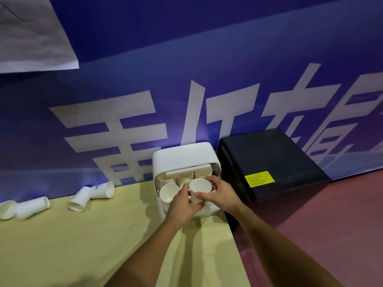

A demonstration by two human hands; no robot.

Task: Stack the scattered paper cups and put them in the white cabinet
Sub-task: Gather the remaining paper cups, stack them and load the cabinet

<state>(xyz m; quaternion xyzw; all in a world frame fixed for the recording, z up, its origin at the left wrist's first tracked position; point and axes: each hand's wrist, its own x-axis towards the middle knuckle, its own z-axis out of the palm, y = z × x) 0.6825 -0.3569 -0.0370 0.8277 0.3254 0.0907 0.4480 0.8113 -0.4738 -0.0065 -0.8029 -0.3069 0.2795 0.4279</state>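
White paper cup (pixel 200 188) stands at the white cabinet's (pixel 182 156) open front, where we grip it, arms outstretched, left hand (pixel 182 206) low, right hand (pixel 222 196) round its side; yellow label (pixel 259 179) unreadable.

The table (pixel 83 245), spread with a pale yellow cloth, carries the white cabinet (pixel 182 156) at about one o'clock, close to its far right corner. Four paper cups (pixel 33 207) lie on their sides along the far edge from nine to eleven o'clock, two touching at the far left and two touching nearer the middle, well apart from the cabinet
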